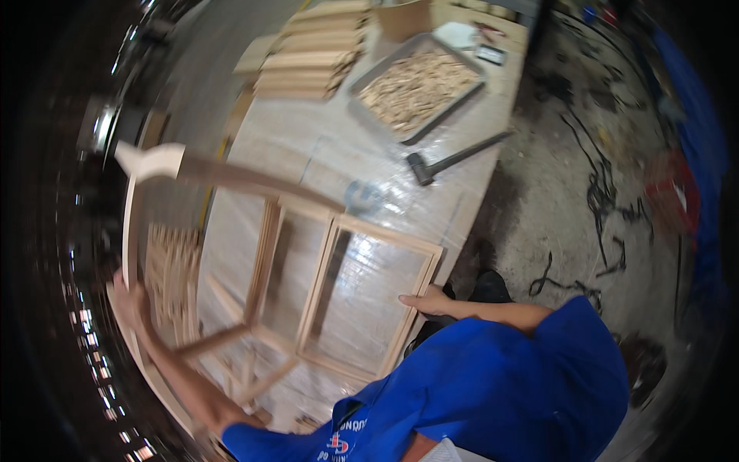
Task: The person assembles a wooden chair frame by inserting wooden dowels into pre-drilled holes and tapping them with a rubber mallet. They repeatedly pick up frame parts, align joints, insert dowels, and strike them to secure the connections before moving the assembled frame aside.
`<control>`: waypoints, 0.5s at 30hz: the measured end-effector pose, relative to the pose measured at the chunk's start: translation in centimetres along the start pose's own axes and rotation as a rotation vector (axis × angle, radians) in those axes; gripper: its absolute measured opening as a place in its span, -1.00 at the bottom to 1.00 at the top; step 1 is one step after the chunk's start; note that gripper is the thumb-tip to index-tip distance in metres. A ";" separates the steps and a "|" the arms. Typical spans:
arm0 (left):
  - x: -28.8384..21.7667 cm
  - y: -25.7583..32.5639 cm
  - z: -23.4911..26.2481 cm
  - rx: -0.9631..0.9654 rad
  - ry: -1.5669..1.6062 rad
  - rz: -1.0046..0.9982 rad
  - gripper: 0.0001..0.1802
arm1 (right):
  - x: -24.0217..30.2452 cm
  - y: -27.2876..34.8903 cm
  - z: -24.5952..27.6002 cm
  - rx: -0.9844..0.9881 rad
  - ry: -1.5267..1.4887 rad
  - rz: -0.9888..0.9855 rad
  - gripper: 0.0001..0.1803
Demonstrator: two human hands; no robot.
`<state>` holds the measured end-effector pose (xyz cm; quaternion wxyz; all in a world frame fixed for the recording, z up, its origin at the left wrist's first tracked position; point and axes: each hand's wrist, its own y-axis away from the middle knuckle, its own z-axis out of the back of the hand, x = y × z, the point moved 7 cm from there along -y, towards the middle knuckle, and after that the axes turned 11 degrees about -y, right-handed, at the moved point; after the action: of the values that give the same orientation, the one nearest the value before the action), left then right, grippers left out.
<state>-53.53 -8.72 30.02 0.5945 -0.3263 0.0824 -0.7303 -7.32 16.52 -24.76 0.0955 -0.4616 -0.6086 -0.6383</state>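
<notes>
A pale wooden furniture frame [315,286] with rectangular openings and long curved outer pieces stands over the plastic-covered table [269,138]. At far left, my left hand [132,302] is closed around a curved outer piece. My right hand [429,301] grips the rectangular part's right edge, its thumb lying on top of the rail. Both arms are spread wide, with the frame between them. Beyond the frame, a dark-headed mallet [420,169] lies on the table, its handle pointing right.
A grey tray [449,109] full of small wooden pieces sits farther back. Stacked wooden slats [312,58] lie beside it, near a cardboard box [406,21]. More wooden parts [171,269] are at left. Black straps [604,208] and a red container [671,191] are on the floor at right.
</notes>
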 end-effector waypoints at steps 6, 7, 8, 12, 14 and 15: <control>-0.9 4.9 12.6 -0.139 0.549 -0.194 -0.62 | -1.0 2.5 4.4 0.094 -0.158 -0.162 -0.26; -1.1 5.9 15.5 -0.197 0.704 -0.211 -0.62 | -0.8 2.9 4.6 0.113 -0.150 -0.143 -0.26; -1.2 6.9 18.0 -0.179 0.595 -0.144 -0.60 | -0.6 3.2 5.1 0.089 -0.181 -0.126 -0.26; -7.0 10.7 32.0 -0.296 0.197 -0.021 -0.43 | 0.6 2.5 7.5 0.069 -0.309 -0.059 -0.33; -12.2 12.3 40.9 -0.488 0.074 -0.101 -0.41 | 2.8 2.0 9.9 0.112 -0.498 0.045 -0.39; -15.3 12.6 44.9 -0.633 0.099 -0.207 -0.45 | 4.6 1.9 12.3 0.134 -0.650 0.140 -0.42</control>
<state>-16.28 13.87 52.60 0.3816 -0.4654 0.3007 -0.7398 -2.76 28.69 -22.22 -0.0297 -0.6745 -0.6146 -0.4081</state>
